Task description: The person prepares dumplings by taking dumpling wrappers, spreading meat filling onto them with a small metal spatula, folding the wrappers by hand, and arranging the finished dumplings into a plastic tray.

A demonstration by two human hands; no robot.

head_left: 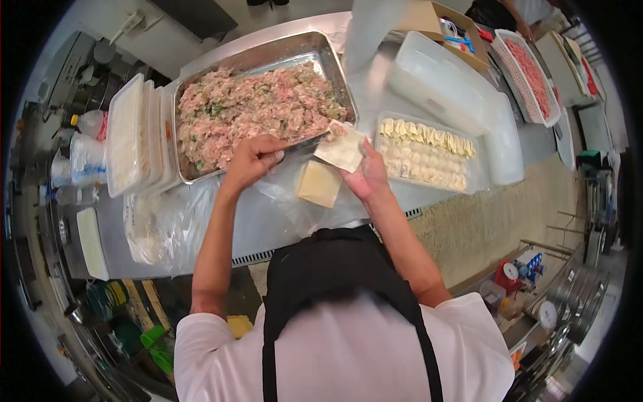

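Note:
My left hand [256,161] is closed round the handle of a narrow, flat filling spatula [307,141]. Its tip touches a bit of meat at the top of a square dough wrapper [341,150]. That wrapper lies in my right hand [367,173], held at its right edge between thumb and fingers. Below it, on the table, sits a stack of square wrappers [318,184]. Ahead of my left hand is a big metal tray [321,50] with minced meat filling [261,100] flecked with green. To my right, a clear plastic container [472,184] holds rows of folded dumplings [425,151].
Lidded plastic boxes [127,134] stand stacked left of the tray, beside crumpled plastic bags [167,228]. Empty translucent containers [442,80] lie behind the dumplings. A white basket of raw meat [526,70] and a cardboard box [462,57] are farther right. Another person's arm shows there.

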